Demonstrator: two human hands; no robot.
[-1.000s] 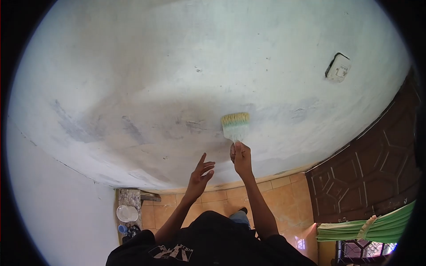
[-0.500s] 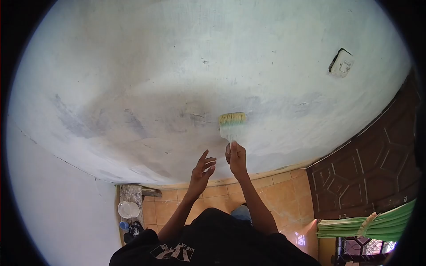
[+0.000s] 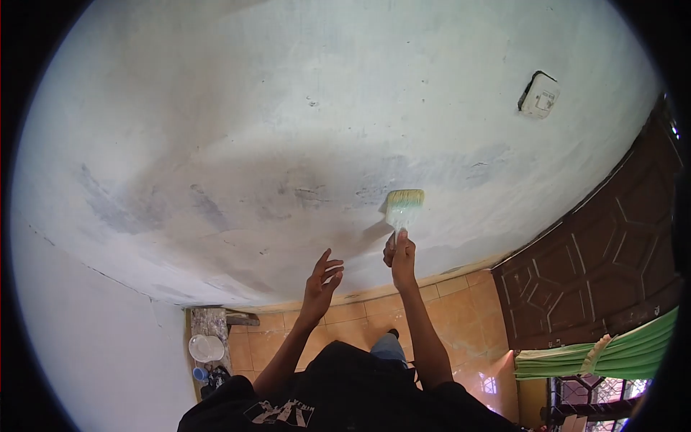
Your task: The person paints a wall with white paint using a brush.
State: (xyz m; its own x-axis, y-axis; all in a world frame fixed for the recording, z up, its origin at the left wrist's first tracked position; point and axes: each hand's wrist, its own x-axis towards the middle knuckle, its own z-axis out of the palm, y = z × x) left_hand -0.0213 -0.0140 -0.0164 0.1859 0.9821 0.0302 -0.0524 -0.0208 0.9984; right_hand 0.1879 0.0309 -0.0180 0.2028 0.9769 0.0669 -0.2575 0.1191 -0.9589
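Observation:
A wide paint brush [image 3: 404, 209] with pale yellow bristles and a whitish body points up toward the white wall [image 3: 345, 144]. My right hand [image 3: 401, 258] is closed round its handle, thumb on the near side. Whether the bristle tips touch the wall cannot be made out. To the left, my left hand [image 3: 323, 285] is raised before the lower wall with its fingers apart, holding nothing. Grey patches and small pits mark the wall around the brush, and the shadow of an arm falls across it.
A white switch plate [image 3: 539, 95] sits at the wall's upper right. A dark carved door [image 3: 583, 266] and green curtain [image 3: 612, 353] are at right. At lower left, a worn bench [image 3: 209, 322] bears a white tub [image 3: 206, 348] and blue cup [image 3: 201, 374]. Orange tiles [image 3: 453, 317] lie below.
My right hand and the brush have moved right along the wall and slightly down. My left hand has shifted slightly left. The view has shifted a little, and more of a trouser leg shows.

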